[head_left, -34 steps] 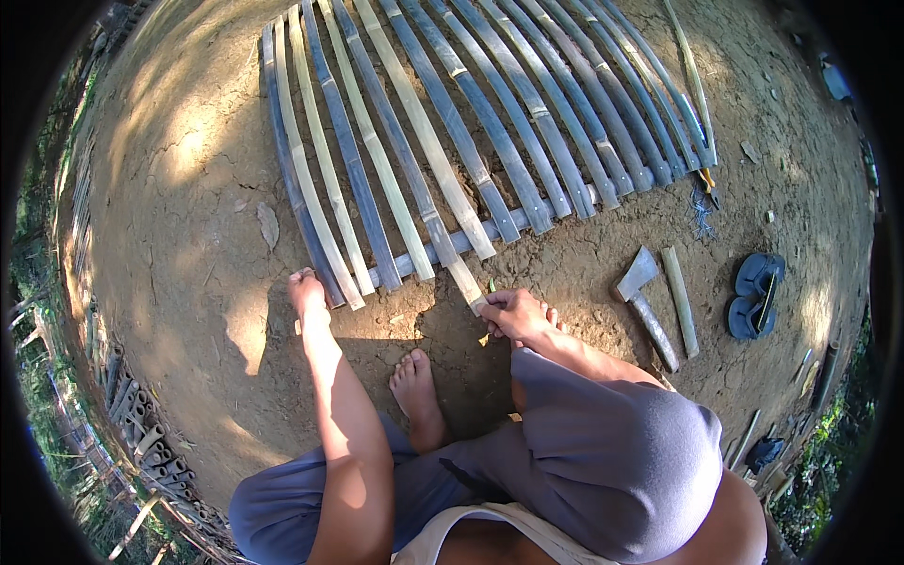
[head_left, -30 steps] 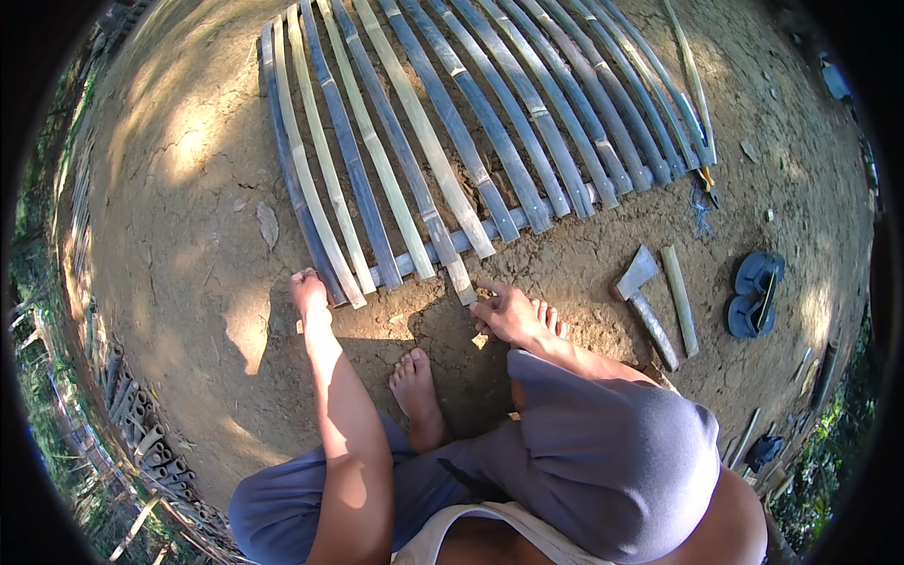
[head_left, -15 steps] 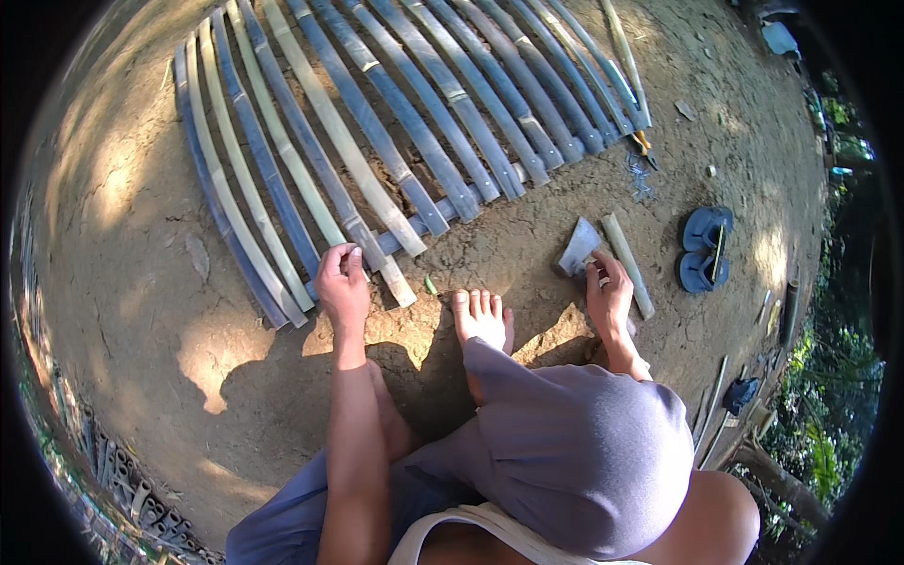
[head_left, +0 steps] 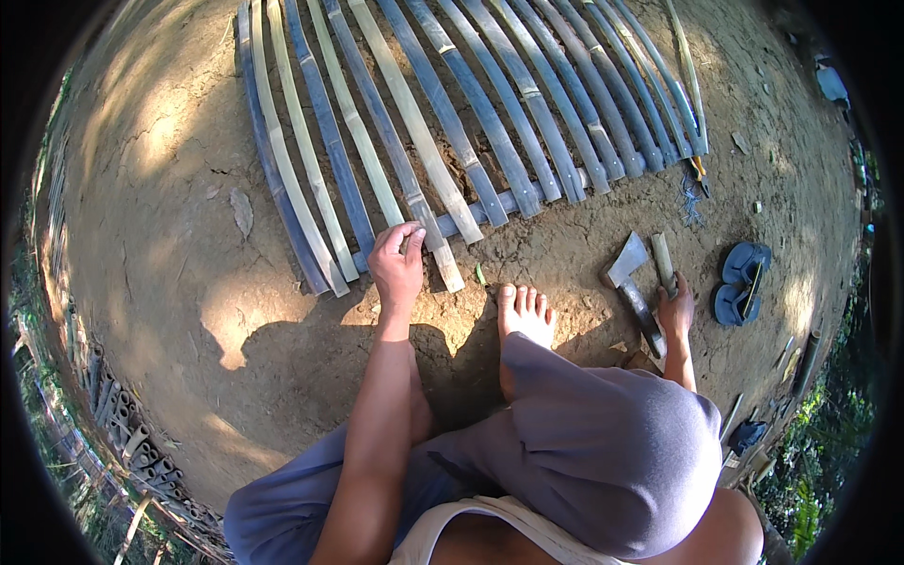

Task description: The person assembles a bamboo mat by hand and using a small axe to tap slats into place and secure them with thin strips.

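Observation:
Several long split bamboo slats [head_left: 490, 122], blue-grey and pale, lie side by side on bare earth, crossed by one slat underneath. My left hand [head_left: 396, 266] curls its fingers around the near end of one slat [head_left: 421, 222] in the left half of the row. My right hand [head_left: 676, 309] reaches out to the right and closes on the lower end of a short pale bamboo stick [head_left: 663, 261]. An axe [head_left: 629, 273] lies right beside that stick, its handle running past my wrist. My bare foot [head_left: 525, 315] rests between the two hands.
A pair of blue sandals [head_left: 741, 282] lies right of the stick. A small tool with an orange handle [head_left: 698, 171] sits at the right end of the slats. Cut bamboo pieces [head_left: 122, 424] are stacked at the lower left edge; greenery borders the dirt patch.
My right hand has swung from the slat ends near my foot out to the stick beside the axe. My left hand has moved from the ground onto a slat end.

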Motion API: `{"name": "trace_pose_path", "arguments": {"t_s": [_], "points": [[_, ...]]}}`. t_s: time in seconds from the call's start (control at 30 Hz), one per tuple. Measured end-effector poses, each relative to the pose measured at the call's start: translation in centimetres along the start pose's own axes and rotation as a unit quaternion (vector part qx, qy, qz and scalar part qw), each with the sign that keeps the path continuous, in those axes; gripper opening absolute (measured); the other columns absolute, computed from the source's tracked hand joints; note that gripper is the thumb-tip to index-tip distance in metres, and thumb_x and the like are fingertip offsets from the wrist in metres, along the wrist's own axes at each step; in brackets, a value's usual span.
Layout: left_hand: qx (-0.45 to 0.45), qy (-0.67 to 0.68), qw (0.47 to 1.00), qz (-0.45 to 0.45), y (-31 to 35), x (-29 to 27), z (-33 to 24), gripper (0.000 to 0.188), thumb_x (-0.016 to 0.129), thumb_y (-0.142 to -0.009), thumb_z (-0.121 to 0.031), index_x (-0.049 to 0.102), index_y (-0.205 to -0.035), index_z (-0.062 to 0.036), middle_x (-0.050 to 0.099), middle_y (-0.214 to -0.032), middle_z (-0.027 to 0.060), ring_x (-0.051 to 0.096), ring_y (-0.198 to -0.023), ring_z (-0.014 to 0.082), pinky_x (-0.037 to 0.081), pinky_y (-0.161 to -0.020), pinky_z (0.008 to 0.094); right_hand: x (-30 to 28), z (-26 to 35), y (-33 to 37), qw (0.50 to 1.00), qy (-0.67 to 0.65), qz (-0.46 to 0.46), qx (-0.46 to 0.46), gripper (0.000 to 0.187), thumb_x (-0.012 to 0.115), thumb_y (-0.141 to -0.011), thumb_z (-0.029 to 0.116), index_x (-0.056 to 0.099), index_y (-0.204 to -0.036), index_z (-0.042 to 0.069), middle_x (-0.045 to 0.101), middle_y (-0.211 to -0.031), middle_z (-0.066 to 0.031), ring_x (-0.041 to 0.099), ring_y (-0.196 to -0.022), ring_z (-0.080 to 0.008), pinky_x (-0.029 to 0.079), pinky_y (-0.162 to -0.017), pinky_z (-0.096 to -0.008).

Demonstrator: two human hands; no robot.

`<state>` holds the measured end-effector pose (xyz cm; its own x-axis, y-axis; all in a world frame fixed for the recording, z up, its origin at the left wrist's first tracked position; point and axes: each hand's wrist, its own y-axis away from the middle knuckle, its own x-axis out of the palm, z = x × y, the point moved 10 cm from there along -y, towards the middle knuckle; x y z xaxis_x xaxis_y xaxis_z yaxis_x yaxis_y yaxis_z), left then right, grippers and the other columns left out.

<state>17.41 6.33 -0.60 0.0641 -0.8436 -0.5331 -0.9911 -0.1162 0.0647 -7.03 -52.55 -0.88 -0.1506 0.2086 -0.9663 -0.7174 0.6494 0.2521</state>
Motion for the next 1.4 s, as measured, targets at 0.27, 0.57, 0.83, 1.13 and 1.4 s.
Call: {"name": "trace_pose_path", "arguments": {"t_s": [0.27, 0.57, 0.83, 1.13, 1.4], "points": [[0.062, -0.014, 0.996, -0.067, 0.5, -0.4, -0.7, 0.013, 0.077, -0.09, -0.012, 0.076, -0.098, -0.0017, 0.076, -0.096, 0.0112, 0.073, -0.09, 0.026, 0.056, -0.082, 0.0347, -3.1, 11.1, 4.1, 0.972, -0.143, 0.147, -0.109, 0.039, 0.072, -0.094, 0.027, 0.066, -0.124, 0.003, 0.068, -0.12, -0.0193, 0.066, -0.109, -0.0387, 0.052, -0.09, -0.0449], [0.064, -0.01, 0.995, -0.08, 0.7, -0.2, -0.8, 0.012, 0.077, -0.09, -0.013, 0.076, -0.096, -0.0022, 0.076, -0.097, 0.0113, 0.072, -0.092, 0.0272, 0.055, -0.084, 0.0362, -2.6, 12.6, 4.4, 0.975, -0.082, 0.148, -0.144, 0.053, 0.089, -0.071, 0.035, 0.069, -0.105, 0.0, 0.071, -0.097, -0.0192, 0.069, -0.092, -0.0377, 0.054, -0.083, -0.0451], [0.069, -0.019, 0.992, -0.103, 1.0, -0.3, -0.8, 0.013, 0.077, -0.091, -0.015, 0.075, -0.095, -0.0028, 0.075, -0.097, 0.0114, 0.071, -0.094, 0.029, 0.055, -0.085, 0.038, -4.4, 15.7, 4.2, 0.978, -0.066, 0.125, -0.152, 0.043, 0.085, -0.069, 0.032, 0.064, -0.084, -0.002, 0.065, -0.084, -0.0203, 0.065, -0.08, -0.0405, 0.05, -0.074, -0.0478], [0.072, -0.035, 0.989, -0.122, 1.3, -0.3, -0.8, 0.009, 0.077, -0.089, -0.014, 0.074, -0.093, -0.0057, 0.074, -0.096, 0.0074, 0.068, -0.093, 0.0292, 0.049, -0.082, 0.042, -7.0, 26.9, 6.1, 0.943, -0.222, 0.192, -0.156, 0.048, 0.087, -0.08, 0.038, 0.057, -0.086, 0.001, 0.061, -0.066, -0.0092, 0.061, -0.056, -0.0207, 0.048, -0.053, -0.0379], [0.09, -0.062, 0.986, -0.123, 1.5, -0.1, -1.3, 0.009, 0.075, -0.089, -0.016, 0.075, -0.095, -0.0089, 0.073, -0.1, 0.0049, 0.067, -0.096, 0.0278, 0.047, -0.084, 0.0415, -8.1, 36.6, 8.9, 0.905, -0.226, 0.214, -0.291, 0.055, 0.077, -0.092, 0.037, 0.053, -0.123, -0.002, 0.068, -0.085, -0.0207, 0.068, -0.076, -0.0337, 0.051, -0.069, -0.0455]]}}
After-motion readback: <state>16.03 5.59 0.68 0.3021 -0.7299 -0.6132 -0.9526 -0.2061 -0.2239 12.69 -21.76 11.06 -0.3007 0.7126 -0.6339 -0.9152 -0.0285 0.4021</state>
